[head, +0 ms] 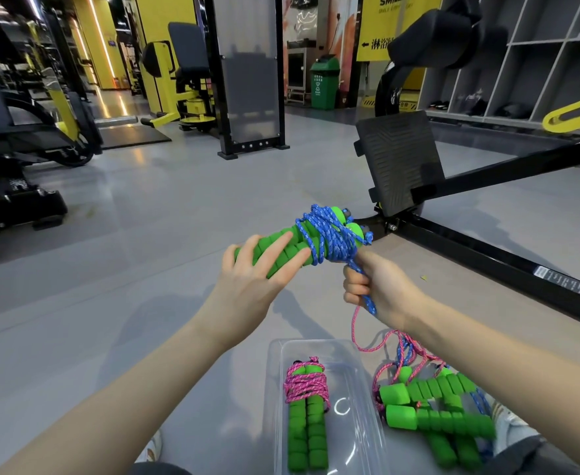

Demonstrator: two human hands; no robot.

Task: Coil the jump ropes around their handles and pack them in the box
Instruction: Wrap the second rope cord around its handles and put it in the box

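Step in hand: coiling. The person sits on the gym floor (151,234) and holds a blue jump rope up at chest level, clear of the floor and ahead of the box.

- The left hand (247,279) holds the pair of green foam handles (335,214) side by side, fingers laid across them. The thumb is hidden behind them.
- The blue cord (329,238) is already wound in many untidy turns round the far end of the handles.
- The right hand (377,289) is closed in a fist round the free tail of the cord, just below the coil, and a short length hangs out beneath the fist.

Judgement: the winding is nearly complete. The next move calls for the last length to be wrapped and its end tucked under a turn, with tension kept on the cord so that the coil does not slacken. The bundle then goes down into the box.

Container: a clear plastic box (357,378) stands open on the floor, between the forearms. It holds one finished bundle (305,385), green handles bound with pink cord, lying against the left wall. The right half of the box has room for more.

Outside the box, just beside its right wall, lies a heap of uncoiled ropes (432,406), green handles tangled in pink and blue cord. Judgement: several ropes remain, so the task is at an early stage.
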